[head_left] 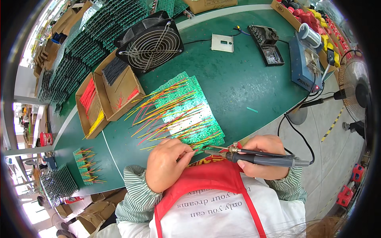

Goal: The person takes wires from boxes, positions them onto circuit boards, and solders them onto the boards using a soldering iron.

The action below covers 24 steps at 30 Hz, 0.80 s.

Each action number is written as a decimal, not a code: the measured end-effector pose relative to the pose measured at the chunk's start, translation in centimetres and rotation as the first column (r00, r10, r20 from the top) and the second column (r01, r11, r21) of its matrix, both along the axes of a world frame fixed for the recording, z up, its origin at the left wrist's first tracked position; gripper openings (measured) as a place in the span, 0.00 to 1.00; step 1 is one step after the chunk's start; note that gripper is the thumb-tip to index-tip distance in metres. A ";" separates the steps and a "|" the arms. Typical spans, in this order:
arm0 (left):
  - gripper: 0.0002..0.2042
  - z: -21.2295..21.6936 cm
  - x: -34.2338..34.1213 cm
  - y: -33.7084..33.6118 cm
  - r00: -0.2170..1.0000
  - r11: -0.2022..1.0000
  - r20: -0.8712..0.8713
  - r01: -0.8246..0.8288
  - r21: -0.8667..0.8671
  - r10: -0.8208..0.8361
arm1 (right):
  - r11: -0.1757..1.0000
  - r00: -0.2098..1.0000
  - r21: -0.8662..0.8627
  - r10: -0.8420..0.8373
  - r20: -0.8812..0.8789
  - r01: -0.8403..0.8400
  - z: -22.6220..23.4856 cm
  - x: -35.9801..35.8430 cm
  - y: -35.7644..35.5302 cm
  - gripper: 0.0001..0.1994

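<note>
My right hand (pixel 266 158) is wrapped round a grey-handled soldering iron (pixel 260 159) with a thin metal solder-feed tube fixed alongside it. Its tip points left, at the near edge of a green circuit board panel (pixel 186 115). Just left of the tip, my left hand (pixel 168 160) is closed in a pinch, with a bit of red wire (pixel 195 150) showing at the fingertips. Rows of red and yellow wires (pixel 166 113) stick out from the panel toward the left. The exact spot where tip and wire meet is too small to make out.
Cardboard boxes (pixel 112 104) with black, red and yellow wires stand left, beside a black fan (pixel 152 43). A blue solder feeder (pixel 303 63) with a solder spool is far right. A smaller wired board (pixel 83 166) lies left; stacked boards (pixel 95 35) stand behind.
</note>
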State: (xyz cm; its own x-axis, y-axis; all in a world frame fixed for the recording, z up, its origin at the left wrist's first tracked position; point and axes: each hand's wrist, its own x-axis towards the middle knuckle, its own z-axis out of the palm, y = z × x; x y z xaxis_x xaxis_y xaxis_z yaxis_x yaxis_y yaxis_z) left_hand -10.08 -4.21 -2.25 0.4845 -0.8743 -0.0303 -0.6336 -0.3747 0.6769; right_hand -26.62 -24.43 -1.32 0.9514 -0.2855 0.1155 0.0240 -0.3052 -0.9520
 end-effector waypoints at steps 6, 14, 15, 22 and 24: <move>0.04 -0.2 0.1 0.0 1.000 1.000 0.018 0.006 0.003 -0.006 | 1.000 1.000 0.008 0.005 -0.030 -0.005 0.1 0.3 -0.1 0.08; 0.04 0.0 -0.1 -0.1 0.999 1.000 0.049 0.024 -0.012 -0.024 | 1.000 1.000 -0.010 0.009 -0.011 -0.009 1.1 -0.4 -0.9 0.09; 0.04 0.2 -0.2 -0.1 0.997 0.999 0.065 -0.029 -0.042 0.032 | 1.000 1.000 -0.009 0.007 -0.011 -0.007 1.1 -0.6 -1.0 0.09; 0.04 0.8 -1.0 -1.9 0.990 0.997 0.140 0.028 -0.069 -0.018 | 0.998 0.999 -0.059 -0.035 -0.001 0.035 0.9 -1.4 -1.3 0.09; 0.04 0.2 -0.9 -2.2 0.992 0.997 0.121 0.033 -0.075 -0.024 | 0.997 0.999 -0.064 -0.053 0.010 0.054 0.8 -1.4 -1.3 0.09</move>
State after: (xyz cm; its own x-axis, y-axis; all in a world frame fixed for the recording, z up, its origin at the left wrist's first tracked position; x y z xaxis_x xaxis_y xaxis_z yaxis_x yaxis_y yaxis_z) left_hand -11.01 -6.44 -2.10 0.4553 -0.8854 0.0941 -0.7215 -0.3049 0.6216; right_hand -28.06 -25.73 -0.48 0.9340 -0.3276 0.1426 0.0136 -0.3663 -0.9304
